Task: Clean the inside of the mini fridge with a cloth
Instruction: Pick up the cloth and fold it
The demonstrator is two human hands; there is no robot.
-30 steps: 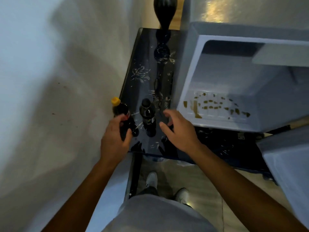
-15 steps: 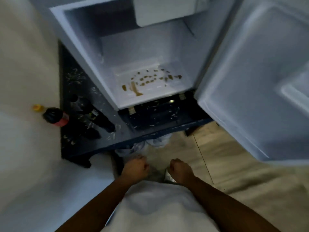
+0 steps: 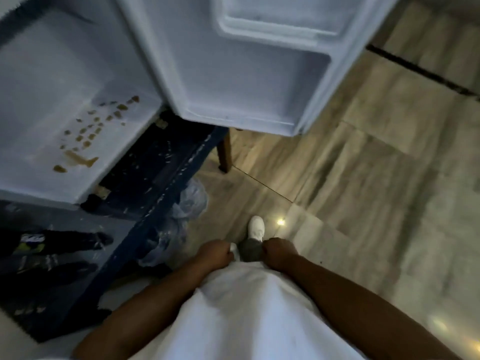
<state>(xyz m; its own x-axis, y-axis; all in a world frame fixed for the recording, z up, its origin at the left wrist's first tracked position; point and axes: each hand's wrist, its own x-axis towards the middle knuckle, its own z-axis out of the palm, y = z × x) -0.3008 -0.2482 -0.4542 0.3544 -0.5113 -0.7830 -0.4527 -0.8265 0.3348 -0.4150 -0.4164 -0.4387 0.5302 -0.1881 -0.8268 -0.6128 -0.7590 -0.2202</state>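
The white mini fridge (image 3: 39,74) stands open at the upper left on a dark table. Brown stains (image 3: 85,136) spot its inside floor. Its door (image 3: 233,74) swings out over the floor at top centre. My left hand (image 3: 214,253) and my right hand (image 3: 279,252) are fists held low against my white shirt, well in front of the fridge, with nothing visible in them. No cloth shows anywhere in view.
Dark bottles (image 3: 59,242) lie blurred on the dark blue table (image 3: 145,193) at the left. A clear plastic bag (image 3: 181,214) hangs under the table's edge. A wooden table leg (image 3: 224,152) stands beneath the door. Tiled floor (image 3: 363,178) spreads to the right, and my white shoe (image 3: 256,227) rests on it.
My hands left the bottles on the table and drew back to my waist as fists. The view swung right, so the fridge slid to the left and more floor shows.
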